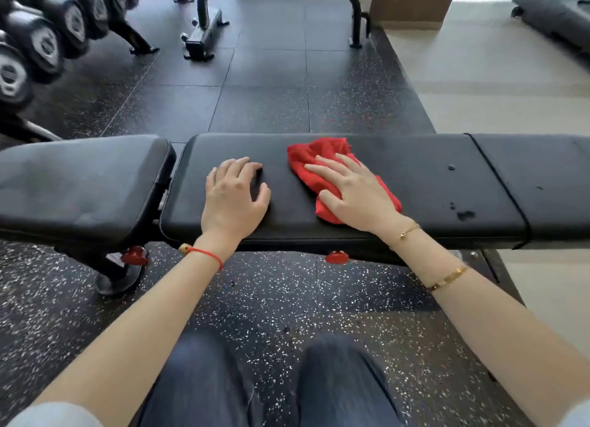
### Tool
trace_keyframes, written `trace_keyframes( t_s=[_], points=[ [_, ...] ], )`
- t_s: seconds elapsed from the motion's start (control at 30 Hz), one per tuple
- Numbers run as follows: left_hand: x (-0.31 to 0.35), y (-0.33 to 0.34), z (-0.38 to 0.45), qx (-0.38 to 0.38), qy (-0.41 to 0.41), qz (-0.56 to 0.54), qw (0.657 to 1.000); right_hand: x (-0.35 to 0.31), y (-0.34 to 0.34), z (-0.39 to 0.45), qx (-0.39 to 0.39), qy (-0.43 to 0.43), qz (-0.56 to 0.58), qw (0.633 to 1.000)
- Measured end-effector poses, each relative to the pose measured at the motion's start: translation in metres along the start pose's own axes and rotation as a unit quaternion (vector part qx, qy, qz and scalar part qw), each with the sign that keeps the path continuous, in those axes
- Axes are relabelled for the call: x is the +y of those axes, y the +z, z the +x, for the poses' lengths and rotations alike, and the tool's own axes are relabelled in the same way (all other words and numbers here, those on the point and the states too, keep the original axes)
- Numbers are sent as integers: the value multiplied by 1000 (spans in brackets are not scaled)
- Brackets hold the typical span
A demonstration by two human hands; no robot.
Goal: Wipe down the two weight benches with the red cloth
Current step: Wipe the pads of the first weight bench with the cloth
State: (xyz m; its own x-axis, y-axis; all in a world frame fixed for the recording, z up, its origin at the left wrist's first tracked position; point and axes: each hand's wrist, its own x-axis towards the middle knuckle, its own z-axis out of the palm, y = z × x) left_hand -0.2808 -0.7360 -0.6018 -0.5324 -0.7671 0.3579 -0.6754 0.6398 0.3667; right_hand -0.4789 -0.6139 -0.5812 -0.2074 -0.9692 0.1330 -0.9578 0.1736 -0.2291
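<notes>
A black padded weight bench (pixel 431 177) runs left to right in front of me, with a separate seat pad (pixel 79 184) at its left end. The crumpled red cloth (pixel 314 153) lies on the middle of the long pad. My right hand (pixel 354 192) presses flat on the cloth with fingers spread. My left hand (pixel 234 193) rests on the bare pad just left of the cloth, fingers loosely bent and holding nothing. A second bench (pixel 207 27) stands farther back, only its legs and underside showing.
A rack of black dumbbells (pixel 41 46) fills the far left. Dark speckled rubber flooring (pixel 271 101) lies between the benches. Pale tile floor (pixel 498 75) is to the right. A few wet spots (pixel 463 214) mark the bench's right part. My knees (pixel 271 382) are below.
</notes>
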Motion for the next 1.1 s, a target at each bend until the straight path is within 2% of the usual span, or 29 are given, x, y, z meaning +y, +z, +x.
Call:
trace_keyframes(
  t_s=[0.13, 0.23, 0.37, 0.53, 0.6, 0.7, 0.87, 0.97, 1.1],
  points=[
    [3, -1, -1, 13, 0, 8, 1000, 48, -12, 9, 23, 85, -12, 996],
    [5, -2, 0, 17, -5, 12, 1000, 57, -15, 42, 19, 150, -20, 988],
    [4, 0, 1, 25, -7, 11, 1000, 27, -5, 55, 6, 90, -19, 996],
    [5, 0, 1, 26, -10, 20, 999, 6, -3, 4, -14, -24, 3, 1000],
    [5, 0, 1, 24, -8, 24, 999, 16, -7, -22, -1, -22, 13, 1000],
    [5, 2, 1, 27, -6, 25, 999, 41, -13, -34, 22, 30, 14, 999],
    [4, 4, 0, 31, -7, 25, 999, 33, -11, 12, 11, 104, -17, 994],
    [5, 3, 0, 31, -6, 26, 999, -12, 2, 27, 0, 55, -22, 998],
    [4, 3, 0, 28, -4, 27, 999, -56, 15, 8, 1, -13, 3, 1000]
  ],
)
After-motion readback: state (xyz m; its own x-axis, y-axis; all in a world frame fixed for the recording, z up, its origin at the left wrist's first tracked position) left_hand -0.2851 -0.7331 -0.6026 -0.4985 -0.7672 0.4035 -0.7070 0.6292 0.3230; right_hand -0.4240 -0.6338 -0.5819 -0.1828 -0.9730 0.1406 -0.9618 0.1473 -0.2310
